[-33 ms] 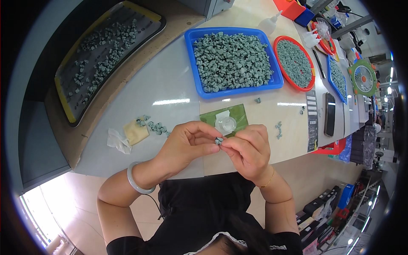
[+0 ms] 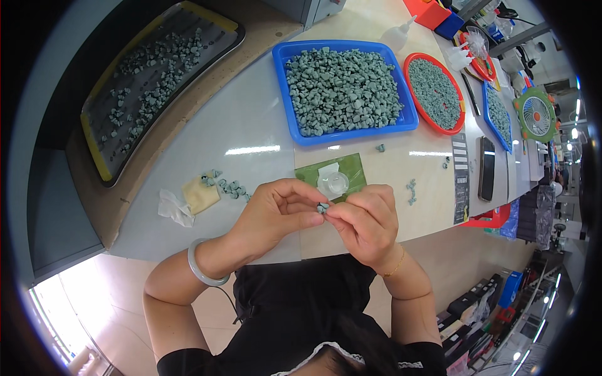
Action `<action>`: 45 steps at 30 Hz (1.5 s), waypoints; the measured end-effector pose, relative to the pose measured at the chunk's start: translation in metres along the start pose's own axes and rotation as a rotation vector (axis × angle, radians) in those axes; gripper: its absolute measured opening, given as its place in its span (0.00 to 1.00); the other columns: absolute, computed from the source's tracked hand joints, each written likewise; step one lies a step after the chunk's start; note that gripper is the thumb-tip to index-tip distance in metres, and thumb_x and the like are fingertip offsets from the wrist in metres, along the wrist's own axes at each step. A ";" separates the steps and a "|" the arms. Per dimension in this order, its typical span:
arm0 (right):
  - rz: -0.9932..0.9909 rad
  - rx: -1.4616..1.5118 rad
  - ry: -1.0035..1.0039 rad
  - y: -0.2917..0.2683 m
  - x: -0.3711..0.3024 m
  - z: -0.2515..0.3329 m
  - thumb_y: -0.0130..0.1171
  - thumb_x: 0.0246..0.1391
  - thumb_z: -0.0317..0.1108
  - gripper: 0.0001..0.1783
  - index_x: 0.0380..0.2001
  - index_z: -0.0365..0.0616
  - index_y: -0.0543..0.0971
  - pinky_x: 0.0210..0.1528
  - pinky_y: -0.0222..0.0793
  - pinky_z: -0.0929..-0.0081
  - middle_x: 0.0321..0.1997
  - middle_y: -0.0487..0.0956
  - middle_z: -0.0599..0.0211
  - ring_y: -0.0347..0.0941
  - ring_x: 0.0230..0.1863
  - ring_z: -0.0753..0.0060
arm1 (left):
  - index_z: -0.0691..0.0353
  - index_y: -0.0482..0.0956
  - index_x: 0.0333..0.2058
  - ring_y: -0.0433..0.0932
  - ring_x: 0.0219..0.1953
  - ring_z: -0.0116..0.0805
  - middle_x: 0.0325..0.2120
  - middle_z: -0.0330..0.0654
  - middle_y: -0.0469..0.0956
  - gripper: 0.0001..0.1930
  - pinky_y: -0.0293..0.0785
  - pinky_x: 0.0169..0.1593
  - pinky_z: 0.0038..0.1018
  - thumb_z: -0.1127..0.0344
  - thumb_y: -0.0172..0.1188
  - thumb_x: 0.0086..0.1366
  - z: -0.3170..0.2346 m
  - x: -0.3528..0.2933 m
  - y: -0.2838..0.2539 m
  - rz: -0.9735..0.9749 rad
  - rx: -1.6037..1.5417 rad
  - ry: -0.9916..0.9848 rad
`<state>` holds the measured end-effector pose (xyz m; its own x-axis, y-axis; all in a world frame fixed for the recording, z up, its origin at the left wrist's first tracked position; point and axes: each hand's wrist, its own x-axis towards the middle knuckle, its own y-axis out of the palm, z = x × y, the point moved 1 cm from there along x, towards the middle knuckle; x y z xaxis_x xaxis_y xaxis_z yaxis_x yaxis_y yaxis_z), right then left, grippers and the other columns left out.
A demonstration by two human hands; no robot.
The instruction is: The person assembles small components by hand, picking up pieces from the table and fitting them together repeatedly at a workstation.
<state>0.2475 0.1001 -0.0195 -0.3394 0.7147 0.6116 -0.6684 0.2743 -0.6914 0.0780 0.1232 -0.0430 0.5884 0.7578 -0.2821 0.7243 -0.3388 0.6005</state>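
Between the thumb and forefinger of my left hand (image 2: 276, 210) is a small grey-green piece with dark parts (image 2: 322, 207), held just above the table's near edge. My right hand (image 2: 370, 222) is closed in a pinch, its thumb and fingertips meeting at the right side of that same piece. Whatever else those fingertips hold is too small to see. Just beyond the hands lies a green mat (image 2: 355, 169), bearing a white paper and a small clear round dish (image 2: 337, 183). Similar pieces (image 2: 232, 187) lie in a loose row left of my left hand, beside a yellowish cloth (image 2: 200, 194).
A blue tray (image 2: 280, 88) heaped with such pieces stands beyond the mat. Right of it are a red round tray (image 2: 407, 59), a phone (image 2: 486, 169) and a green fan (image 2: 535, 114). A dark yellow-edged tray (image 2: 94, 147) sits at left. White tissue (image 2: 175, 208) lies near the cloth.
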 end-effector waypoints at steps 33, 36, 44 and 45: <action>-0.455 -0.239 0.589 -0.234 -0.180 -0.027 0.59 0.44 0.30 0.12 0.34 0.43 0.70 0.32 0.64 0.70 0.25 0.71 0.62 0.68 0.28 0.61 | 0.64 0.72 0.41 0.68 0.50 0.47 0.44 0.50 0.70 0.21 0.61 0.54 0.35 0.82 0.58 0.44 -0.002 -0.035 0.186 -0.049 1.507 0.868; -0.479 -0.308 0.594 -0.234 -0.186 -0.017 0.58 0.45 0.33 0.14 0.36 0.43 0.70 0.36 0.64 0.66 0.29 0.72 0.61 0.68 0.34 0.58 | 0.65 0.71 0.43 0.66 0.51 0.51 0.46 0.50 0.69 0.23 0.60 0.55 0.37 0.82 0.59 0.44 0.029 -0.074 0.175 -0.027 1.561 0.911; -0.181 -0.329 0.591 -0.237 -0.197 0.000 0.50 0.53 0.46 0.34 0.54 0.31 0.57 0.57 0.55 0.60 0.52 0.65 0.44 0.60 0.55 0.48 | 0.63 0.62 0.53 0.49 0.61 0.56 0.55 0.53 0.59 0.33 0.44 0.61 0.47 0.70 0.59 0.45 0.073 -0.135 0.138 -0.306 1.849 0.736; -0.186 -0.332 0.598 -0.240 -0.204 0.003 0.50 0.53 0.46 0.34 0.54 0.31 0.57 0.57 0.55 0.60 0.52 0.65 0.44 0.60 0.55 0.48 | 0.63 0.62 0.54 0.48 0.61 0.56 0.55 0.52 0.58 0.34 0.43 0.62 0.49 0.69 0.60 0.44 0.076 -0.134 0.136 -0.298 1.865 0.715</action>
